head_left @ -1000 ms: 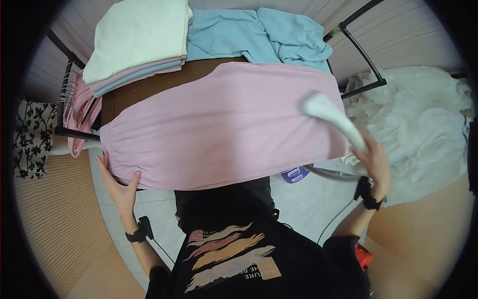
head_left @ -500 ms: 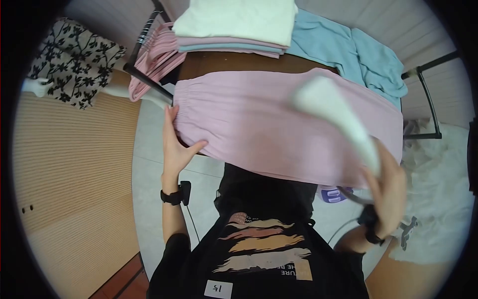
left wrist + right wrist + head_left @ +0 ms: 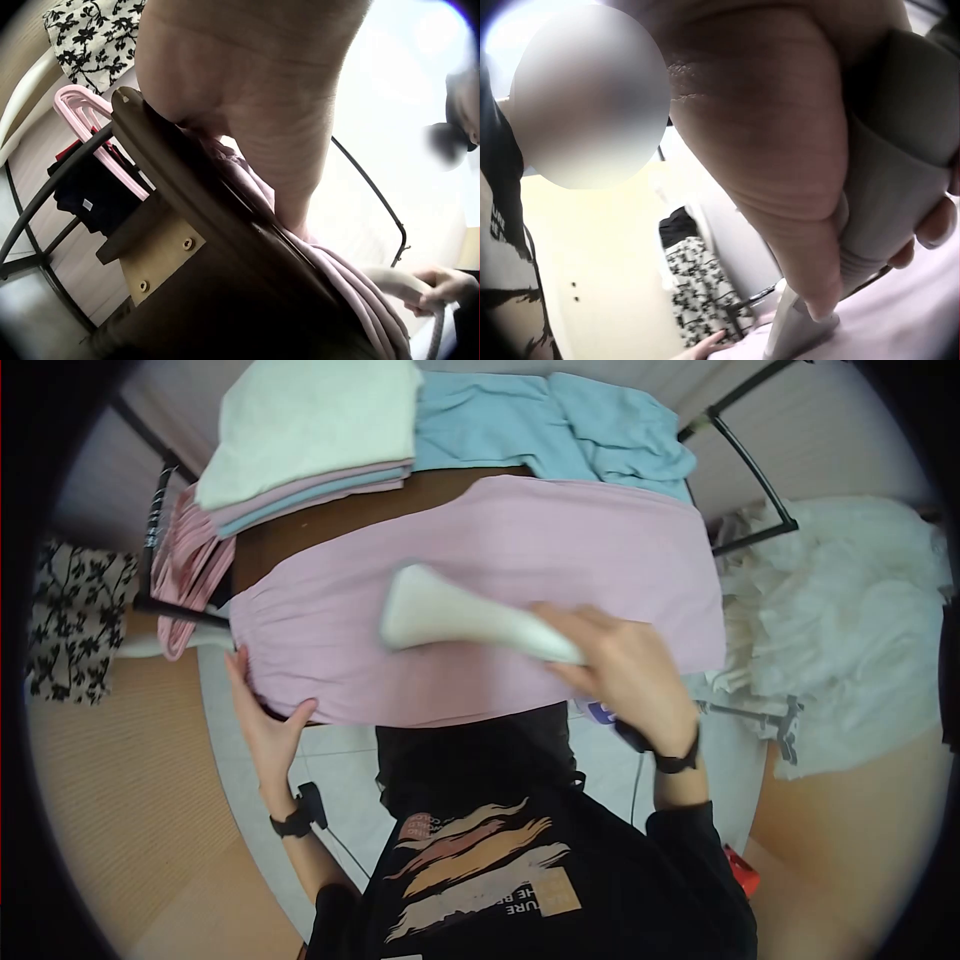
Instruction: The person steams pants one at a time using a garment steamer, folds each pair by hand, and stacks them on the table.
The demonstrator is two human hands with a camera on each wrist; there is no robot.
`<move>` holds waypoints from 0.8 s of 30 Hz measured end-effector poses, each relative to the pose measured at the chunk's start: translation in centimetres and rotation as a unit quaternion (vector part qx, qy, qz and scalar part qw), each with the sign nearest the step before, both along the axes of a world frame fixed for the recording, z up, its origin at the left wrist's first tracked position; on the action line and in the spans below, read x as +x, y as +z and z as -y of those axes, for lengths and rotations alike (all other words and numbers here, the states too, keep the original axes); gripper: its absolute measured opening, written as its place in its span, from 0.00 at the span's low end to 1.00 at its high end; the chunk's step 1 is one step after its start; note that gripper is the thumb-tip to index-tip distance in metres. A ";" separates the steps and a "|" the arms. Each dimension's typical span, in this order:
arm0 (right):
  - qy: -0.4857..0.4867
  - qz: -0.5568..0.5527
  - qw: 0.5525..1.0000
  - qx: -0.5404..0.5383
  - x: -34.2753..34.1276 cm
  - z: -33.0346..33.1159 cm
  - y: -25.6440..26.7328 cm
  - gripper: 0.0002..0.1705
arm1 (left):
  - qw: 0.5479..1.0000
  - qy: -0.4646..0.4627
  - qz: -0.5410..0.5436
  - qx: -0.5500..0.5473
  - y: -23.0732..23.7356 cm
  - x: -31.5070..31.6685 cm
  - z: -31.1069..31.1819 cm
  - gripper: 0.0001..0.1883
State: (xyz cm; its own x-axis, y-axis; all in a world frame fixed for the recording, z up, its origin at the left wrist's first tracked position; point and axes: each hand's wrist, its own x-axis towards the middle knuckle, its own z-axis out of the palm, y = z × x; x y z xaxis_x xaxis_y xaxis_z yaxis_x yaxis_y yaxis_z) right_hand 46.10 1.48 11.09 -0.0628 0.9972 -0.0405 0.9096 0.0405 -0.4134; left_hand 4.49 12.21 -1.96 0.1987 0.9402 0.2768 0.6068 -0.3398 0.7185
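Note:
Pink trousers (image 3: 600,550) lie spread across a brown board (image 3: 450,495), gathered elastic edge to the left. My left hand (image 3: 272,735) rests at that gathered edge, thumb and fingers spread over the fabric. In the left wrist view it sits at the rim of the board (image 3: 240,307), its fingertips hidden. With my right hand (image 3: 640,675) I grip the handle of a white garment steamer (image 3: 440,610). The steamer's broad head is over the left-middle part of the trousers. Seen from the right wrist, fingers wrap round the grey handle (image 3: 900,195).
Folded clothes (image 3: 310,430) are stacked at the back left, beside crumpled blue clothing (image 3: 560,425). Pink hangers (image 3: 190,580) hang on the black rail at left. White ruffled fabric (image 3: 840,630) lies at right. A purple base (image 3: 602,712) is partly visible below the board.
My right hand has swept the steamer left across the trousers, from near their right end to the left-middle. My left hand stays at the gathered edge. The head view swung left, then back.

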 end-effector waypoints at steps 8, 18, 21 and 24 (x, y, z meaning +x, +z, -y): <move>-0.377 0.031 0.925 -0.036 17.1 16.8 1.2 0.31 | 1.000 0.007 -0.023 -0.011 0.4 0.4 0.1 0.67; -0.324 0.111 0.939 -0.002 14.4 15.9 3.9 0.30 | 0.999 -0.028 -0.022 -0.030 0.1 -0.9 -0.4 0.69; -0.201 -0.002 0.979 0.024 8.4 8.9 4.2 0.31 | 0.998 -0.048 -0.033 -0.027 0.7 -1.1 -0.1 0.73; 0.017 -0.069 0.997 0.035 1.5 1.6 3.1 0.30 | 0.998 -0.060 -0.023 -0.021 0.7 -1.4 0.1 0.78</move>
